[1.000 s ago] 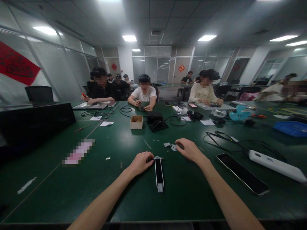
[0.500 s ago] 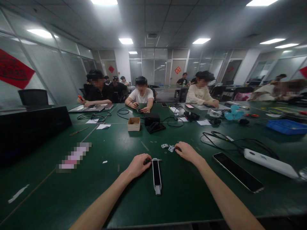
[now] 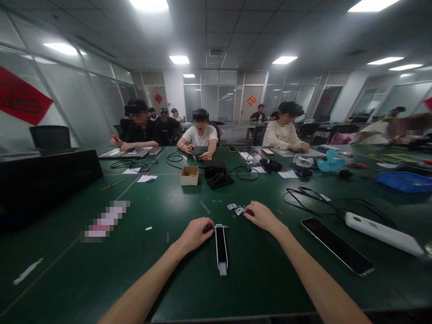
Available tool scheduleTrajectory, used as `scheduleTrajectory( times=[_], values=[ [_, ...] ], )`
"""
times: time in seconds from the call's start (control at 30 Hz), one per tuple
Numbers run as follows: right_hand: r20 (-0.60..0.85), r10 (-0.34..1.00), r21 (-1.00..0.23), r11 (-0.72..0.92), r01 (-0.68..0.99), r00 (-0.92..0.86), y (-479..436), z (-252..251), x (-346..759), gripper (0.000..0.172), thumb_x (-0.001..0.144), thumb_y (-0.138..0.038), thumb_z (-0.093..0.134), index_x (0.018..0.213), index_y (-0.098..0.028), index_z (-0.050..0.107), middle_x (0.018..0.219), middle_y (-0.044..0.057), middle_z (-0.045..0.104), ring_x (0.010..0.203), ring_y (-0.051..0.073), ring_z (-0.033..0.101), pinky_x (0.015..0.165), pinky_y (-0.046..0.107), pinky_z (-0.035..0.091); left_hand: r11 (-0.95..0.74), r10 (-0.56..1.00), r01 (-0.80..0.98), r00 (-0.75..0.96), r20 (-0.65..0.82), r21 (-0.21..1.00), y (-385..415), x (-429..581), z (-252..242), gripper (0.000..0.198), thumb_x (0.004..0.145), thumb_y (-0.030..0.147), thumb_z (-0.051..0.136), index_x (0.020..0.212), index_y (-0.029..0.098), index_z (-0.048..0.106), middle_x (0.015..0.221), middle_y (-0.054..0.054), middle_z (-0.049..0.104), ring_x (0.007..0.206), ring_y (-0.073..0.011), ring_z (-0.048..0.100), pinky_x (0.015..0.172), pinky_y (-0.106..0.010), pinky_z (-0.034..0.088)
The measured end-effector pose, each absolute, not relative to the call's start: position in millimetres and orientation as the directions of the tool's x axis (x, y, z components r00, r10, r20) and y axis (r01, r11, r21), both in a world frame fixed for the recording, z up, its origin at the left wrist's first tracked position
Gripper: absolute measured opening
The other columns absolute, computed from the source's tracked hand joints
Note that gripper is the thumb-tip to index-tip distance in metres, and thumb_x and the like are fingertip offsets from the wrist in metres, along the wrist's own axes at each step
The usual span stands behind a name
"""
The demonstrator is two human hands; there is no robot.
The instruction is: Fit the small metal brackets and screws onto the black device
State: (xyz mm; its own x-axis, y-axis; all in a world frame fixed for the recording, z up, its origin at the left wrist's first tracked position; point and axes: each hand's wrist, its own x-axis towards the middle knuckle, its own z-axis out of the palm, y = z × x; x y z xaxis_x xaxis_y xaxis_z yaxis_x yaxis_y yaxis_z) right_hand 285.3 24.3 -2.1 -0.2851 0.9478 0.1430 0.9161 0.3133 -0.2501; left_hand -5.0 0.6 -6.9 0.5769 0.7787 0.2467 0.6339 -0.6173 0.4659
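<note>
Near right: 2 small metal hinges (image 3: 231,206), 1 black smartphone (image 3: 336,245). Far centre: 1 cardboard box (image 3: 189,176). Far right: 1 blue plastic tray (image 3: 404,182). Far side: 4 seated co-workers (image 3: 200,135). Left: 1 screwdriver (image 3: 112,185).

The long table (image 3: 168,279) was dark green. The little metal bits (image 3: 235,209) were silver. The thin tool (image 3: 221,247) was white with a black stripe. The box (image 3: 189,176) was brown. The tray (image 3: 405,182) was bright blue, the small fan (image 3: 330,161) was light blue, and the banner (image 3: 22,95) was red with black marks.
</note>
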Motion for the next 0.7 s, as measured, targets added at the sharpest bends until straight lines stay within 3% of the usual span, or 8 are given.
scheduleTrajectory(
  times=[0.2, 0.7],
  values=[
    [0.084, 0.98, -0.187, 0.194, 0.963, -0.181, 23, 0, 274, 0.018, 0.086, -0.028, 0.05, 0.088, -0.019, 0.066, 0.092, 0.008, 0.062, 0.085, 0.019, 0.059, 0.071, 0.026, 0.042, -0.594, 0.793, 0.65, 0.572, 0.21, 0.474, -2, -5, -2, 0.012, 0.084, 0.024, 0.054, 0.092, 0.019, 0.061, 0.081, 0.0, 0.06, 0.071, -0.0131, 0.055, 0.063, -0.022, 0.042],
    [0.037, 0.996, -0.182, 0.091, 0.979, -0.086, 20, 6, 270, 0.019, 0.084, -0.029, 0.049, 0.084, -0.018, 0.065, 0.091, 0.008, 0.064, 0.082, 0.019, 0.061, 0.064, 0.025, 0.042, -0.586, 0.795, 0.647, 0.576, 0.19, 0.488, -6, -5, 6, 0.014, 0.084, 0.024, 0.053, 0.093, 0.018, 0.061, 0.084, -0.001, 0.061, 0.073, -0.0143, 0.056, 0.065, -0.023, 0.043]
  ],
)
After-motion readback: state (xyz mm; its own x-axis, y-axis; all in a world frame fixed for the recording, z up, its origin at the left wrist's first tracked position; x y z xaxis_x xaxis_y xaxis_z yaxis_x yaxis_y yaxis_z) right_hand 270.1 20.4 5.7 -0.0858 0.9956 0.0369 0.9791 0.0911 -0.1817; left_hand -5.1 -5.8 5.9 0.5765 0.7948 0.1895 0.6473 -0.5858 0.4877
